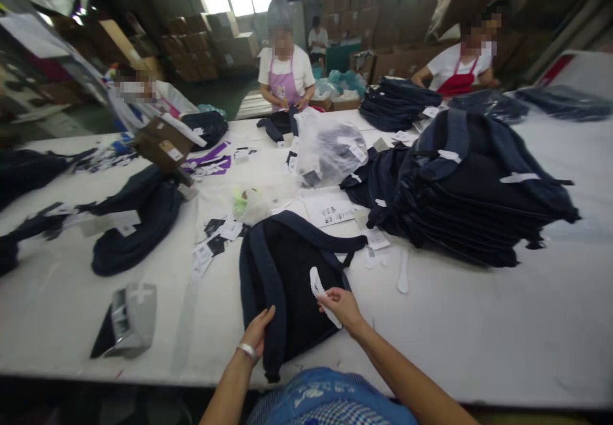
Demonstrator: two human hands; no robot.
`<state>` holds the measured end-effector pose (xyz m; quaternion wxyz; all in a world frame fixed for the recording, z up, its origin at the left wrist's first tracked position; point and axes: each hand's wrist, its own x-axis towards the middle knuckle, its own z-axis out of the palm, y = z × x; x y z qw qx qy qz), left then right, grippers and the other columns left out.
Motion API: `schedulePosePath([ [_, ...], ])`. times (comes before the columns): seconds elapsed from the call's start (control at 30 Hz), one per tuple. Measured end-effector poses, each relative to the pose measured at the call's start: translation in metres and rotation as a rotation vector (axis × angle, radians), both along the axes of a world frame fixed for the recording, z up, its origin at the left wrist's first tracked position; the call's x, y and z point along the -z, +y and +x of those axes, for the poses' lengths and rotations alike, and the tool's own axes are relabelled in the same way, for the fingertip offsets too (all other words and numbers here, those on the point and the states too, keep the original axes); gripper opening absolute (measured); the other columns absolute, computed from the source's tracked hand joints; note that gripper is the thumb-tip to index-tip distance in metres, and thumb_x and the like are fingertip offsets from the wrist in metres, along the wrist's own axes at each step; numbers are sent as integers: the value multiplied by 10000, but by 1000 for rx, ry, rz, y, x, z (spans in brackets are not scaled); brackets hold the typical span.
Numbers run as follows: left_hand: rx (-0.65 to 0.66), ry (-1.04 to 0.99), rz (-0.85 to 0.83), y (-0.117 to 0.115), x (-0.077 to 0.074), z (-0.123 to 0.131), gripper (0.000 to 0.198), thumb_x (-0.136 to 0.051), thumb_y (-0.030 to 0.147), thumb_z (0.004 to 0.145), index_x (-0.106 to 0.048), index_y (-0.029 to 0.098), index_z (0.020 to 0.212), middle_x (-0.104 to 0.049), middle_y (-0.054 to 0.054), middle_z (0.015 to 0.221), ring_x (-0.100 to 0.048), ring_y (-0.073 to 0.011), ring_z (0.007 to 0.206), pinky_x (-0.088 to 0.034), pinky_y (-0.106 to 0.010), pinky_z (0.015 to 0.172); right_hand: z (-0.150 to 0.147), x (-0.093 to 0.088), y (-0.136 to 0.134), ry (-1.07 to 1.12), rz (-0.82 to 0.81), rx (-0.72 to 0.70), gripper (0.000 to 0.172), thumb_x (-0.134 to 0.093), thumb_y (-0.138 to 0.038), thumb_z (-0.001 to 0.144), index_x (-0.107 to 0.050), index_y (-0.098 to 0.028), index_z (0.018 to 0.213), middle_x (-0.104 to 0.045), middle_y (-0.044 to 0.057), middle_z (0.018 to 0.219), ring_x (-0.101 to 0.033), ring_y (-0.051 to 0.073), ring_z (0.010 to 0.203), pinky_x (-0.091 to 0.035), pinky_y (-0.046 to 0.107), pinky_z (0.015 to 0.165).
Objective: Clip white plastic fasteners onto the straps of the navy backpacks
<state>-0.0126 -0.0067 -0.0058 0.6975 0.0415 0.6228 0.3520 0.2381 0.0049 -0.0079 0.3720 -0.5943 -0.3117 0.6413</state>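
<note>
White worktable [460, 342] in a workshop. Thumb and fingers of the right hand [339, 307] pinch a white strip [315, 281], its ends jutting past them, over a dark backpack [301, 265] lying flat. The left hand [258, 332] touches the backpack's near-left edge; its fingers' grip is hidden. Loose tags [232, 230] lie beyond; piled backpacks [460, 201] sit to the right.

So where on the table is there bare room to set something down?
The widest bare patch of table lies near right, bordered by the right forearm and the backpack stack. A narrower one lies between the grey packet and the left hand. Beyond the front backpack it is crowded: tags and a plastic bag.
</note>
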Motion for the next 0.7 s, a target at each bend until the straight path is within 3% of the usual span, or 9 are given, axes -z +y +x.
schedulePosePath([
  [0.17,58,-222,91,-4,-7,-5,277,-734,302,740,-650,130,941,-725,-87,838,-695,-173,731,-556,-244,668,-74,11,-7,-216,169,-204,330,-660,-496,709,-644,-167,706,-683,39,603,-654,180,571,-445,234,532],
  [0.3,14,-171,149,-8,-3,-3,283,-777,332,685,-603,144,803,-679,-25,664,-636,-127,543,-516,-220,527,-98,11,-14,-154,188,-319,340,-636,-500,725,-648,-163,687,-678,43,604,-644,178,582,-449,239,541],
  [0.37,11,-119,176,-9,-1,-3,315,-797,336,657,-575,143,769,-658,-14,619,-617,-127,506,-505,-227,497,-91,7,-13,-89,153,-331,342,-647,-504,714,-649,-163,693,-689,52,636,-656,193,615,-461,249,557],
  [0.47,3,-102,194,-9,-2,-7,317,-796,319,661,-581,138,807,-664,-19,634,-629,-139,527,-515,-240,508,-52,-2,-2,-125,119,-297,343,-620,-512,743,-651,-170,743,-708,76,711,-673,227,670,-498,297,616],
  [0.53,-14,-144,186,-10,-5,-13,291,-776,298,693,-601,131,856,-685,-32,694,-653,-140,585,-531,-233,554,-13,-12,9,-334,167,-208,339,-555,-496,801,-668,-178,839,-718,106,835,-677,261,781,-513,364,730],
  [0.6,-26,-206,143,-10,-6,-19,258,-741,282,736,-621,121,897,-690,-34,723,-661,-127,606,-531,-207,575,19,-24,19,-663,302,-70,349,-523,-428,836,-648,-193,1061,-655,134,1126,-601,306,1053,-452,441,912],
  [0.67,-45,-273,79,-10,-6,-24,237,-692,273,788,-628,112,951,-671,-16,691,-646,-100,567,-518,-174,554,30,-33,24,-857,464,-21,416,-521,-360,843,-570,-210,1228,-518,122,1335,-447,310,1252,-346,472,1038],
  [0.7,-66,-308,50,-10,-6,-26,238,-666,266,813,-624,112,990,-657,-4,673,-636,-84,546,-509,-158,539,24,-36,24,-851,518,-60,413,-524,-343,844,-570,-221,1236,-509,110,1345,-426,300,1270,-323,464,1060],
])
